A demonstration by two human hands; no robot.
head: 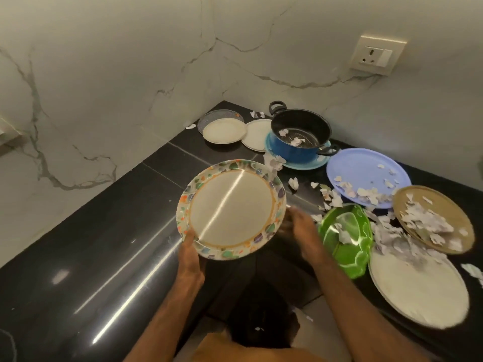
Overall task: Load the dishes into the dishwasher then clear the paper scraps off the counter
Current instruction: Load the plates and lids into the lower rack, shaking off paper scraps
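Left grip (190,253) clamps plate (230,210) by its near rim, lifted off surface (104,244) near front edge, probably dishwasher-bound. Right grip (298,227) is blurred beside the rim; can't tell its state.

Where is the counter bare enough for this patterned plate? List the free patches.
Bare black counter spreads left of the patterned plate, up to the marble wall. A narrower strip lies between it and the small white plates behind. The right is crowded: green bowl, lilac plate, paper scraps.

glossy black counter (86,257) in a corner of veined white marble walls (104,74), socket (377,54) at right
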